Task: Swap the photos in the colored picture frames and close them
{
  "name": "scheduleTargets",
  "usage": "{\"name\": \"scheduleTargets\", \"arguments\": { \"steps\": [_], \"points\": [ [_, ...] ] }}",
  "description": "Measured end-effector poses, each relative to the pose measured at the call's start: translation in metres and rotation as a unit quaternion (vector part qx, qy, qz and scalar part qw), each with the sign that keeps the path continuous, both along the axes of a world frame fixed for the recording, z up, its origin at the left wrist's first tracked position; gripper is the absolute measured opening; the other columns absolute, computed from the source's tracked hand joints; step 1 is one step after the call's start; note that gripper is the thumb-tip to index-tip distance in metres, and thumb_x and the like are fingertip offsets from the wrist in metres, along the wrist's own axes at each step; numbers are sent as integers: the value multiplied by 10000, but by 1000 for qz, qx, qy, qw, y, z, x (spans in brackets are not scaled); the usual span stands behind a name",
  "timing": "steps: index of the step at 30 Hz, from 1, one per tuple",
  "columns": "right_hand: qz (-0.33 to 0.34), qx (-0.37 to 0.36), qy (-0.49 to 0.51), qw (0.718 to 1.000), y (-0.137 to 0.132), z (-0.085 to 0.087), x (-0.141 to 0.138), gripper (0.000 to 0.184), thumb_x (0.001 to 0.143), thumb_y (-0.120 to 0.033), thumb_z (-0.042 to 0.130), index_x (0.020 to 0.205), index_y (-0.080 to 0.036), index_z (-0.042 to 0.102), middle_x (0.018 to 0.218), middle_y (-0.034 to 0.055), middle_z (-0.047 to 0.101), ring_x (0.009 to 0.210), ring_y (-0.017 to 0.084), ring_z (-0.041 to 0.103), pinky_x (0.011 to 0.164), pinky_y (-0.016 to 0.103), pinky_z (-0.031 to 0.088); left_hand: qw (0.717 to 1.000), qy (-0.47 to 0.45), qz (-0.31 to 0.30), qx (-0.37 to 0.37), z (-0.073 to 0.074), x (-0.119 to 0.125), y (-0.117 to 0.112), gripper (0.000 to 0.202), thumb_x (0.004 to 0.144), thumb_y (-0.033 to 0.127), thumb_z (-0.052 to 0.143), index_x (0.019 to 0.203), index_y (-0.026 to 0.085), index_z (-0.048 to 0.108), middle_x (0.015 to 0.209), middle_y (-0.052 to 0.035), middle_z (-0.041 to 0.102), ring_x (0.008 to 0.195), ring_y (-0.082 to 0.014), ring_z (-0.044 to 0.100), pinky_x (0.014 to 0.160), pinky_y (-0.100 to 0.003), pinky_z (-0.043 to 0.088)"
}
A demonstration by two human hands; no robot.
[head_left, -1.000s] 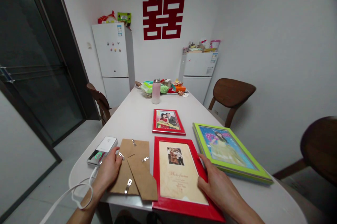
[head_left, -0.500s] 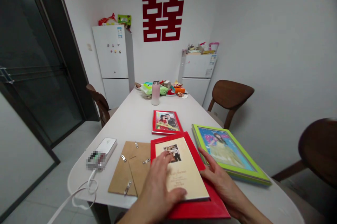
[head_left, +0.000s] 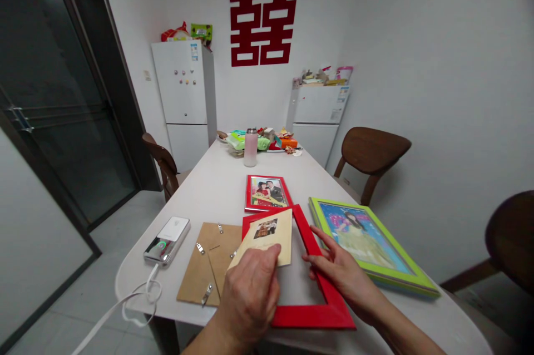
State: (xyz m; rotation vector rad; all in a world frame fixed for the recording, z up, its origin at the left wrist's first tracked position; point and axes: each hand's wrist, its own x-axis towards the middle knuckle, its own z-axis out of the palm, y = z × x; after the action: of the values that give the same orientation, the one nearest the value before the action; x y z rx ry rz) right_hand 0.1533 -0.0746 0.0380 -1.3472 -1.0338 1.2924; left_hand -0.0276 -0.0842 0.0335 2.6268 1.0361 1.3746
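My left hand (head_left: 250,294) is closed on the edge of a cream card (head_left: 283,241) printed with a small photo, which it holds tilted over a red picture frame (head_left: 315,316). On the frame's right side, my right hand (head_left: 348,277) grips the rail between thumb and fingers. The tabletop shows through the frame's opening; I cannot tell whether a clear pane is in it. A brown backing board (head_left: 196,271) with metal clips lies to the left, partly hidden by my left hand.
A smaller red framed photo (head_left: 268,192) lies beyond, and a green framed picture (head_left: 362,238) on the right. At the left edge rests a power bank (head_left: 167,241) with a white cable (head_left: 125,302). A pink bottle (head_left: 251,149) and assorted packets (head_left: 262,143) stand at the far end.
My left hand has lifted the cream card out of the red frame and tilted it leftward, exposing the frame's opening. My right hand still holds the frame's right side.
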Motion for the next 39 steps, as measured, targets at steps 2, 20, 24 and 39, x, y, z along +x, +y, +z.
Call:
{"name": "scheduleTargets", "arguments": {
  "steps": [2, 20, 24, 39],
  "points": [
    [-11, 3, -20, 1000, 2, -3, 0, 765, 616, -304, 578, 1273, -196, 202, 536, -71, 529, 432, 88, 497, 389, 170, 354, 1000, -9, 4, 5, 2, -8, 4, 392, 766, 54, 379, 1140, 170, 394, 868, -66, 605, 814, -163, 547, 735, -280, 455],
    [21, 101, -563, 820, 14, -51, 16, 458, 702, -183, 383, 1132, -41, 455, 933, 160, 607, 845, 232, 569, 755, 308, 403, 806, -476, 183, -301, -29, -87, 53, 212, 593, 187, 526, 802, 174, 490, 665, 32, 553, 577, -111, 533, 550, -208, 428],
    [57, 89, -628, 771, 11, -51, 10, 396, 726, -164, 372, 1084, -43, 489, 860, 157, 605, 772, 234, 577, 707, 321, 416, 753, -515, 166, -375, -36, -90, 49, 259, 582, 128, 509, 825, 180, 437, 659, 41, 548, 510, -80, 524, 476, -180, 425],
    [96, 126, -306, 939, 11, -46, -29, 472, 746, -359, 415, 1125, -85, 483, 929, 127, 619, 787, 206, 580, 733, 344, 437, 700, -449, -34, -554, -30, -68, 29, 252, 655, 286, 612, 852, 141, 550, 702, -13, 622, 575, -130, 565, 524, -226, 456]
  ]
}}
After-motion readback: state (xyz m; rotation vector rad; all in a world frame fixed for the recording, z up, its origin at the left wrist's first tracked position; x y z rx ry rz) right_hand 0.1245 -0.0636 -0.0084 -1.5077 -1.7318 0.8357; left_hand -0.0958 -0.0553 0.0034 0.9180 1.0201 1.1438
